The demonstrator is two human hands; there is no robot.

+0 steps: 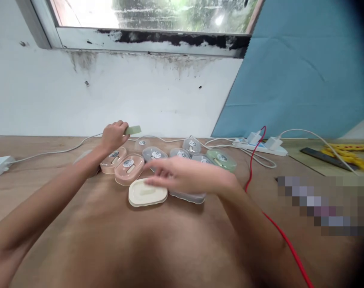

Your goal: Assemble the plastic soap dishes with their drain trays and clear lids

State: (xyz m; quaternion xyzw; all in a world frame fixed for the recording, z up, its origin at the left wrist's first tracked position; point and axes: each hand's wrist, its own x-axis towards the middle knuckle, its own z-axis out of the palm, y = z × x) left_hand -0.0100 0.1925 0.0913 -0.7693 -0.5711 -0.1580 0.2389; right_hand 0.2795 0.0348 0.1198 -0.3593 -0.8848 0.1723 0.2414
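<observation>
At the back of the table my left hand is closed around a thin, pale green flat piece, which sticks out to the right past the fingers. My right hand reaches in from the right with loosely stretched fingers, slightly blurred. Its fingertips lie over the top edge of a cream rounded box; whether they touch it I cannot tell. Partly under that hand is a grey box. Behind are pink boxes, more grey boxes and a green box, with round stickers on their clear covers.
A power strip with plugged-in chargers stands at the back right, its white cables running along the wall. A red cable crosses the right side. Another white adapter lies far left. Yellow rope rests at right.
</observation>
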